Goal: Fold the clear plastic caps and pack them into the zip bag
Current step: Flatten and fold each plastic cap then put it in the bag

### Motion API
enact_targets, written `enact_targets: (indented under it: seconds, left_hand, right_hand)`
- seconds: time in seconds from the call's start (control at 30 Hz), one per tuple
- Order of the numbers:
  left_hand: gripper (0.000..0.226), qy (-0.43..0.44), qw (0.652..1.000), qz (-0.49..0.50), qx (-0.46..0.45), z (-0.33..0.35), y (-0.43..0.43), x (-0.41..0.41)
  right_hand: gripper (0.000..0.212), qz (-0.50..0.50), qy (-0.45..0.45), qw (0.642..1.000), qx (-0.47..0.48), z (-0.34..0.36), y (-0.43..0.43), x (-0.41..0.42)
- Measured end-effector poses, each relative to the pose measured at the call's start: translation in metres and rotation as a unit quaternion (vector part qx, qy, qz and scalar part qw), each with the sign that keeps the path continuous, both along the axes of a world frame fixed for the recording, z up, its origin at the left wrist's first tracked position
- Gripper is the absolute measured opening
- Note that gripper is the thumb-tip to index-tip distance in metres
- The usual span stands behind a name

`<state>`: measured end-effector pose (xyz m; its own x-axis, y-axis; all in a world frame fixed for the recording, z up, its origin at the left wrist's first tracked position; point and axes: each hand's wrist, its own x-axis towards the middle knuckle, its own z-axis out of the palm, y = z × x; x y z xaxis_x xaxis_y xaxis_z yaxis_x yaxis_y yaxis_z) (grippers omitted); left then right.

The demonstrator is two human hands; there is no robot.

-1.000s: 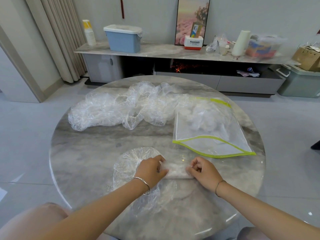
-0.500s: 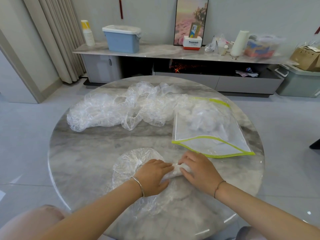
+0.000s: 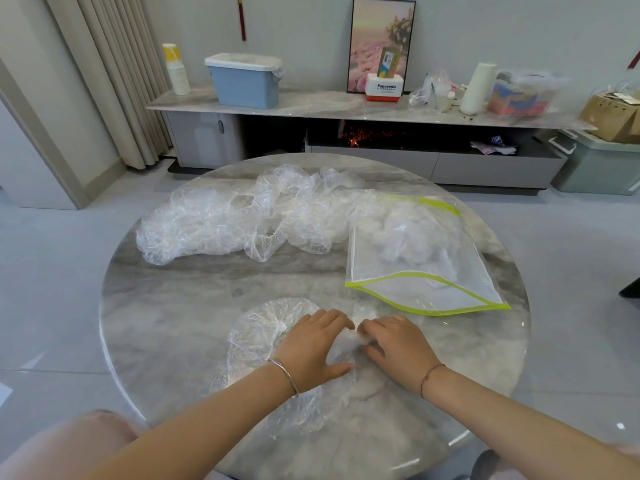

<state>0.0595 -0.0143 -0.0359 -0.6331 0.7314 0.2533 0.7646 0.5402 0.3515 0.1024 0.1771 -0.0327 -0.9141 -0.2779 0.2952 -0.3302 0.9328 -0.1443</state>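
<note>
A small folded clear plastic cap (image 3: 350, 344) lies on the round marble table (image 3: 180, 306), near its front edge. My left hand (image 3: 311, 344) and my right hand (image 3: 398, 344) press down on it from either side, fingers laid fairly flat and fingertips almost meeting. Under my left hand and wrist another clear cap (image 3: 254, 336) is spread flat. The zip bag (image 3: 419, 289), clear with a yellow-green rim, lies to the right beyond my hands with its mouth gaping toward me; crumpled caps (image 3: 412, 237) sit inside. A long pile of loose caps (image 3: 235, 220) stretches across the table's far side.
Bare marble shows between the pile and my hands. Behind the table a low cabinet (image 3: 346, 109) carries a blue bin (image 3: 244, 81), cups, a framed picture and boxes. Grey floor surrounds the table; curtains hang at the left.
My hands have closed in from the ends of the folded cap until the fingertips nearly meet, squeezing it into a shorter bundle. The fingers have flattened onto it.
</note>
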Motion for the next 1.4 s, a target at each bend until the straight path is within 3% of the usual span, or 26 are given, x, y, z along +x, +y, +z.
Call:
enact_targets:
  seconds: [0.17,0.27,0.37,0.5,0.63,0.77,0.87,0.93,1.17,1.23,1.3,1.4]
  left_hand:
    - [0.038,-0.069,0.997,0.006,0.027,-0.002,0.0,0.003]
    - [0.03,-0.126,0.991,0.027,0.031,-0.002,0.003,0.006]
    - [0.034,-0.117,0.991,0.043,0.039,-0.003,0.007,0.007]
    - [0.028,-0.133,0.984,0.102,0.066,-0.004,0.01,0.006]
    - [0.015,-0.192,0.966,0.149,0.09,-0.006,0.01,0.0]
    - [0.033,-0.211,0.958,0.168,0.095,-0.005,0.008,-0.007]
    - [0.062,-0.274,0.945,0.158,0.083,0.0,0.008,-0.01]
    - [0.066,-0.306,0.937,0.149,0.08,0.005,0.009,-0.012]
    - [0.016,-0.406,0.878,0.145,0.207,0.025,0.011,-0.019]
    - [0.013,-0.419,0.864,0.151,0.236,0.028,0.013,-0.018]
    - [0.014,-0.414,0.861,0.149,0.256,0.029,0.014,-0.017]
    - [0.014,-0.385,0.872,0.133,0.271,0.028,0.016,-0.014]
  right_hand:
    - [0.018,-0.016,-0.111,0.984,-0.142,-0.008,0.01,0.018]
    - [0.012,-0.007,-0.135,0.973,-0.187,-0.009,0.011,0.024]
    - [0.018,-0.04,-0.17,0.961,-0.214,-0.007,0.012,0.024]
    - [0.013,-0.093,-0.221,0.918,-0.316,-0.001,0.006,0.015]
    - [0.029,-0.152,-0.251,0.893,-0.342,0.001,0.0,0.006]
    - [0.028,-0.195,-0.292,0.858,-0.375,0.001,-0.004,-0.001]
    - [0.02,-0.196,-0.294,0.845,-0.402,0.002,-0.006,-0.004]
    - [0.021,-0.18,-0.284,0.839,-0.428,0.008,-0.009,-0.002]
    - [0.025,-0.141,-0.263,0.834,-0.464,0.033,-0.012,0.004]
    - [0.034,-0.155,-0.282,0.803,-0.501,0.041,-0.011,0.004]
    - [0.039,-0.164,-0.335,0.74,-0.56,0.048,-0.01,0.005]
    - [0.028,-0.167,-0.376,0.679,-0.608,0.052,-0.007,0.008]
